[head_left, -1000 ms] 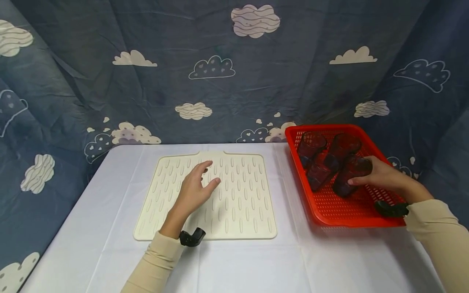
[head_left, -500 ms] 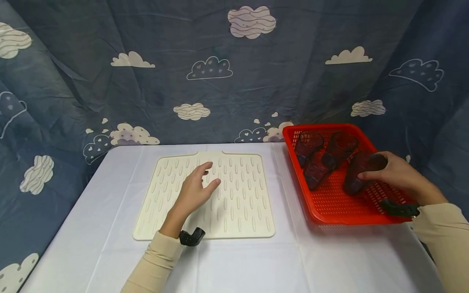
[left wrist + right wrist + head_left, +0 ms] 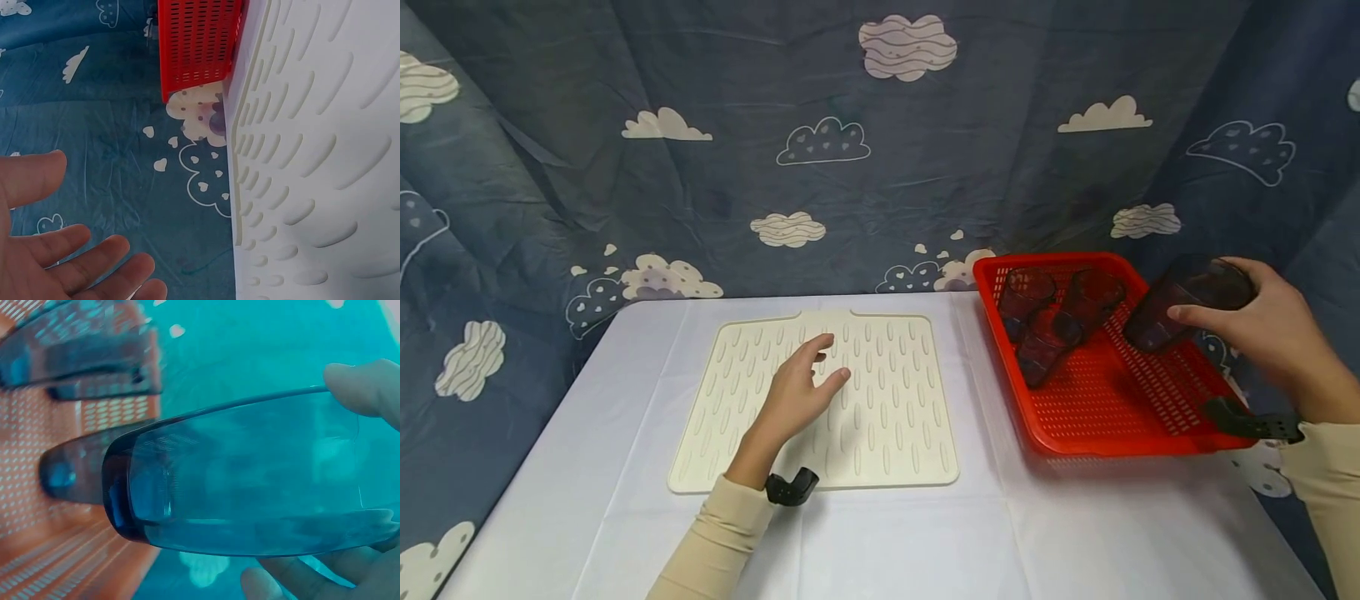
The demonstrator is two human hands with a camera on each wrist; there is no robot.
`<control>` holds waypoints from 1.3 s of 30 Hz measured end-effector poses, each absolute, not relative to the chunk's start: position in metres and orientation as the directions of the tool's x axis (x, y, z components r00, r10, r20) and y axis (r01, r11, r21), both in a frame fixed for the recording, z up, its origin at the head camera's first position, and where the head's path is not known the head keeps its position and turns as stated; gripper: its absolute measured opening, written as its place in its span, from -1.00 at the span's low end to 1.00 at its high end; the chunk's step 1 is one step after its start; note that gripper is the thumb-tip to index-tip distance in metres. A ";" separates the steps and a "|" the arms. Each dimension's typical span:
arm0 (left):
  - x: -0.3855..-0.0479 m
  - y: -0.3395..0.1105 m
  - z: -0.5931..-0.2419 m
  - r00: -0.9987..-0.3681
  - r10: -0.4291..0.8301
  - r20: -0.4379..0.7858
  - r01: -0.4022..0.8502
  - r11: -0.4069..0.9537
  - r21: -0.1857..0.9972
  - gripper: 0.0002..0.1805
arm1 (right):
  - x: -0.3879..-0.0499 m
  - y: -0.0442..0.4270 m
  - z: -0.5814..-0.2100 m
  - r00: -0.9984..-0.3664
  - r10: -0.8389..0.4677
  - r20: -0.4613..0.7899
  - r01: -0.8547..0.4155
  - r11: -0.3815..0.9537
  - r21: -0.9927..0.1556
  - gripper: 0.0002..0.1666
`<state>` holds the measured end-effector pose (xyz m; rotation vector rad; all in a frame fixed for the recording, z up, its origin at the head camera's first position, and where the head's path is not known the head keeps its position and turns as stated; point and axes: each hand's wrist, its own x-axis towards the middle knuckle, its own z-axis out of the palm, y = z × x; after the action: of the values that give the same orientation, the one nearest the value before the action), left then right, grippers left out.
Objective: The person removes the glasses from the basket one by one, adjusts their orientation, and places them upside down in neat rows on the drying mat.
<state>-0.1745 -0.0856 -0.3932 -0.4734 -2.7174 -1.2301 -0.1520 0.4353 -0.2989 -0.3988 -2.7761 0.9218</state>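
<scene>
Holding a tinted tumbler (image 3: 1187, 302) tilted over the red basket (image 3: 1105, 423), my right grip (image 3: 1270, 321) curled round it, left grip (image 3: 795, 392) relaxed and empty (early days, I reckon: three tumblers (image 3: 1041, 354) left inside).

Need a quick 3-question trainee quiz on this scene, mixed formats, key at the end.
1. True or false: the left hand holds nothing.

2. Multiple choice: how does the right hand hold its glass?
A. Upright, rim straight up
B. Tilted, base toward the basket
C. Upside down, rim straight down

3. Count: not including the held one, how many glasses lie in the red basket?

Key
1. True: its thumb and fingers are apart, with nothing between them.
2. B.
3. Three.
</scene>
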 end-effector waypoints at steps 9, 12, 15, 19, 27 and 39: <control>-0.172 -0.085 -0.393 -0.943 0.234 0.237 0.332 0.621 0.710 -0.37 | -0.143 0.419 -0.276 -0.925 0.347 0.154 0.183 0.763 -0.620 0.16; -0.171 -0.086 -0.394 -0.943 0.232 0.238 0.332 0.619 0.712 -0.37 | -0.142 0.413 -0.270 -0.921 0.346 0.177 0.162 0.757 -0.633 0.11; -0.171 -0.088 -0.394 -0.944 0.230 0.235 0.328 0.618 0.715 -0.38 | -0.141 0.407 -0.265 -0.919 0.341 0.199 0.139 0.750 -0.647 0.07; -0.169 -0.091 -0.395 -0.948 0.224 0.227 0.318 0.613 0.723 -0.38 | -0.141 0.399 -0.258 -0.917 0.337 0.215 0.115 0.738 -0.665 0.02; -0.169 -0.094 -0.397 -0.949 0.215 0.229 0.314 0.616 0.722 -0.38 | -0.144 0.379 -0.243 -0.921 0.323 0.217 0.090 0.719 -0.689 -0.03; -0.168 -0.097 -0.399 -0.956 0.196 0.220 0.294 0.610 0.736 -0.37 | -0.154 0.340 -0.224 -0.948 0.175 0.266 -0.086 0.663 -0.744 -0.08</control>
<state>-0.1675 -0.0966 -0.3993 -0.4144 -2.7120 -1.2715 -0.1540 0.3395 -0.2243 -0.0711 -2.5657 1.1709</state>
